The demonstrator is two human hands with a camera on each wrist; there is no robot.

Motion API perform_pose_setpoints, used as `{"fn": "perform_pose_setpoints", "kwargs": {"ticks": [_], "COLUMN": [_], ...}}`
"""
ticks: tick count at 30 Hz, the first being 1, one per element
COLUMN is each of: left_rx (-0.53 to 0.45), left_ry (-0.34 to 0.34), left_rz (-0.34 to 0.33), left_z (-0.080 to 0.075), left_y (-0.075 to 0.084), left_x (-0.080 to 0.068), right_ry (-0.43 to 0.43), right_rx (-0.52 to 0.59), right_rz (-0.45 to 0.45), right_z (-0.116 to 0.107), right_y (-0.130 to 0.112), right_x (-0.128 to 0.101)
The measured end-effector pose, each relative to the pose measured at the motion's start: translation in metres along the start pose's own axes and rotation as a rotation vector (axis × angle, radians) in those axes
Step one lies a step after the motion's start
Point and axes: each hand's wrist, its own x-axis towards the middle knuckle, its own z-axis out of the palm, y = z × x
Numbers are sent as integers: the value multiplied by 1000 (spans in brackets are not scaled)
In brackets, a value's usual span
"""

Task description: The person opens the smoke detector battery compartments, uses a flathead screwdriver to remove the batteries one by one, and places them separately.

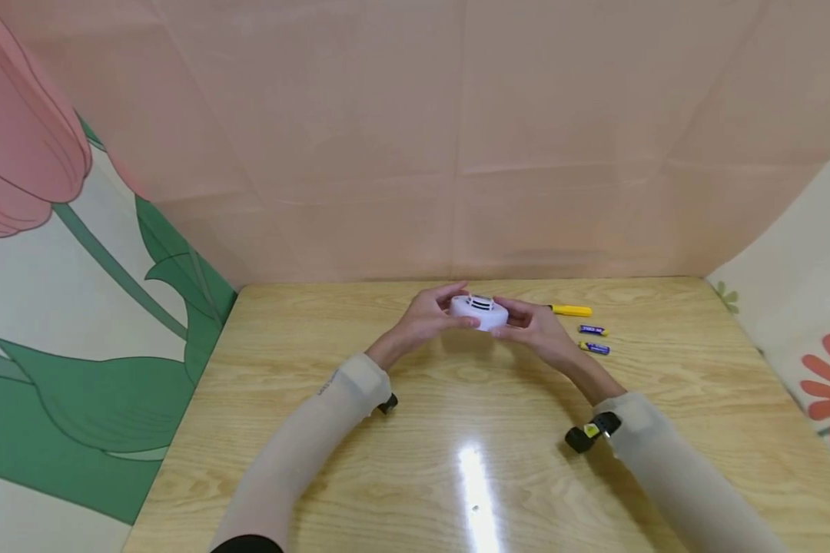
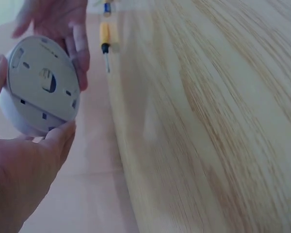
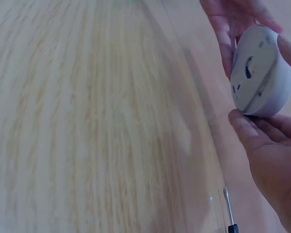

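A white round smoke detector (image 1: 480, 315) is held up between both hands over the far part of the table. My left hand (image 1: 425, 313) grips its left side, thumb in front and fingers behind. On the other side, my right hand (image 1: 538, 329) holds the rim between thumb and fingers. Dark vent slots show on its raised top in the head view. Its flat base (image 2: 43, 80), with a central hole and several small slots, shows in the left wrist view. The right wrist view also shows the detector's base (image 3: 254, 73) and side wall.
Beyond my right hand lies a screwdriver with a yellow handle (image 1: 571, 311). Two blue-and-yellow batteries, an upper one (image 1: 592, 330) and a lower one (image 1: 594, 348), lie nearer on the wooden table (image 1: 387, 476). A pinkish cloth backdrop (image 1: 360, 169) rises behind the far edge.
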Motion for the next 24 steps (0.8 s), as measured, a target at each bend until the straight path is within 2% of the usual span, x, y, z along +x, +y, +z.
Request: {"fn": "perform_pose_setpoints", "kwargs": {"ticks": [5, 8, 16, 20, 24], "left_rx": [-9, 18, 231, 282, 325], "left_ry": [-9, -19, -35, -20, -13], "left_rz": [32, 32, -2, -6, -6], "left_z": [-2, -3, -7, -8, -9], "left_y": [-1, -3, -8, -11, -13], "left_x": [1, 3, 7, 8, 11], "right_ry": [5, -6, -22, -25, -23], "right_rx": [-23, -12, -44, -75, -161], "right_rz": [17, 11, -57, -82, -77], "right_z": [-1, -2, -1, 1, 2], "right_y": [0, 0, 6, 8, 9], "right_x": [5, 8, 17, 22, 28]}}
